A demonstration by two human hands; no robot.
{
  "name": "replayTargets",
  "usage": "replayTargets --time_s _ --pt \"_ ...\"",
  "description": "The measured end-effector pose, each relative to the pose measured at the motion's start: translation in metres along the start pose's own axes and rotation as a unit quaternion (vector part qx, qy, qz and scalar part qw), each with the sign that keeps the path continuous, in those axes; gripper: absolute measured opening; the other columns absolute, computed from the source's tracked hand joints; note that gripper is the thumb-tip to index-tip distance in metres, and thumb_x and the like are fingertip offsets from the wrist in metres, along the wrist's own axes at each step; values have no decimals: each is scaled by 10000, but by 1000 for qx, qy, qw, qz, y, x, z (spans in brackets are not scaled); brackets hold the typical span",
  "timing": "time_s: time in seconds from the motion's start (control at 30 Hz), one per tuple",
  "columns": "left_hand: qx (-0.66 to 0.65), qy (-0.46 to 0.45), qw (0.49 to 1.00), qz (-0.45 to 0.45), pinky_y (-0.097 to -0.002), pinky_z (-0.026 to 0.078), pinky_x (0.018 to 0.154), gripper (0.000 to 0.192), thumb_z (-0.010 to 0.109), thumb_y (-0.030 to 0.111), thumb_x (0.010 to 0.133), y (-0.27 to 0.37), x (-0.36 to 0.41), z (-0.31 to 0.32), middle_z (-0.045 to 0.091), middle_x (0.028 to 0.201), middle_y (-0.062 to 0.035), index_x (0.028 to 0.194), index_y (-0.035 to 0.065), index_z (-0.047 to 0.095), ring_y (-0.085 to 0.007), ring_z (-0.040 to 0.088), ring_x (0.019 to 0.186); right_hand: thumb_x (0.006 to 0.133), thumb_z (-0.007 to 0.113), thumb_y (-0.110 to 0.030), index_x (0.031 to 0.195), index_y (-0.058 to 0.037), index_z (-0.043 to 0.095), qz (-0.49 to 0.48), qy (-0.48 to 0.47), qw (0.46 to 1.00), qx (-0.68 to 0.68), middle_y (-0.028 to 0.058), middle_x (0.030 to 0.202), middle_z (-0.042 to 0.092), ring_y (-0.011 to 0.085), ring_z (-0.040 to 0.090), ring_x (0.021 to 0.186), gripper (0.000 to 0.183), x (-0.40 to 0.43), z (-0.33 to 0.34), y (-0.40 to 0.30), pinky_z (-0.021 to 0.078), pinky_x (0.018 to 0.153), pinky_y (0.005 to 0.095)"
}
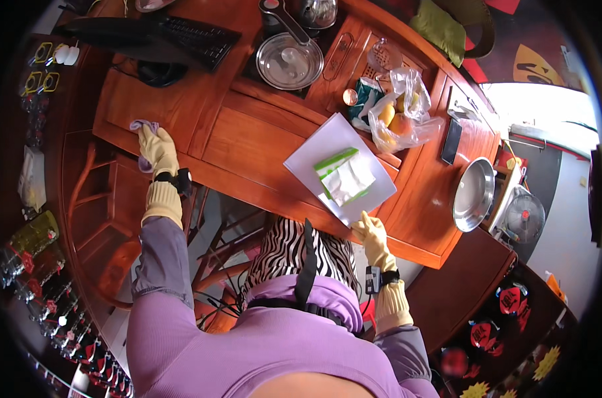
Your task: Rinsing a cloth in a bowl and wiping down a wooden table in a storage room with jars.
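My left hand [157, 148], in a pale yellow glove, holds a purple cloth [144, 124] against the left end of the wooden table [251, 144]. The cloth pokes out on both sides of the fingers. At the table's front edge, my gloved right hand [372, 234] has its fingers at the near corner of a flat white stack of paper or a folder [308, 159], which it seems to pinch. On that stack lies a green and white tissue pack [348, 176] with a white tissue on top. Dark devices are strapped around both wrists.
A monitor and keyboard [201, 40] stand at the back left. Behind the stack are a steel pot with a glass lid [290, 62] and a clear bag of fruit [400, 114]. A phone [451, 141] and a steel basin [474, 194] lie right. A wooden chair [94, 194] stands left.
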State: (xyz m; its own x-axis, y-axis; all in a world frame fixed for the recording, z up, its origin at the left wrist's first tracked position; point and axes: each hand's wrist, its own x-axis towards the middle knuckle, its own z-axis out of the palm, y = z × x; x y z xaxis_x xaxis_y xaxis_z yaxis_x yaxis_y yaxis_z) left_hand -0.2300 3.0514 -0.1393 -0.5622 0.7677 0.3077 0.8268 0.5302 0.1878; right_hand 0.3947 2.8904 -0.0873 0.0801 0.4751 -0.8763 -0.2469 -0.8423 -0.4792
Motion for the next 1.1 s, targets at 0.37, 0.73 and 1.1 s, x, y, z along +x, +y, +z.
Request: replayTargets --time_s 0.37,0.73,1.1 --pt "-117 -197 935 272 -570 297 1252 555 600 274 1038 126 -187 -41 466 1612 -197 1561 116 504 -411 423 1495 1037 686 -241 1063 -40 580 -30 88 996 4 136 931 734 233 759 857 228 6 9 3 635 778 377" --pt "-49 -80 984 154 -565 365 1189 553 551 296 1063 173 -140 -9 496 1554 -306 1540 23 485 -456 480 1425 851 836 -371 713 4 613 -280 255 842 -385 171 686 630 334 586 639 458 56 8 -44 519 655 414" --pt "-104 -214 892 384 -562 297 1254 563 605 225 1032 179 -205 -30 431 1631 -224 1567 97 485 -430 411 1495 1063 640 -122 1118 -81 554 -173 123 977 -14 38 947 679 111 657 723 110 55 -71 -11 593 600 284"
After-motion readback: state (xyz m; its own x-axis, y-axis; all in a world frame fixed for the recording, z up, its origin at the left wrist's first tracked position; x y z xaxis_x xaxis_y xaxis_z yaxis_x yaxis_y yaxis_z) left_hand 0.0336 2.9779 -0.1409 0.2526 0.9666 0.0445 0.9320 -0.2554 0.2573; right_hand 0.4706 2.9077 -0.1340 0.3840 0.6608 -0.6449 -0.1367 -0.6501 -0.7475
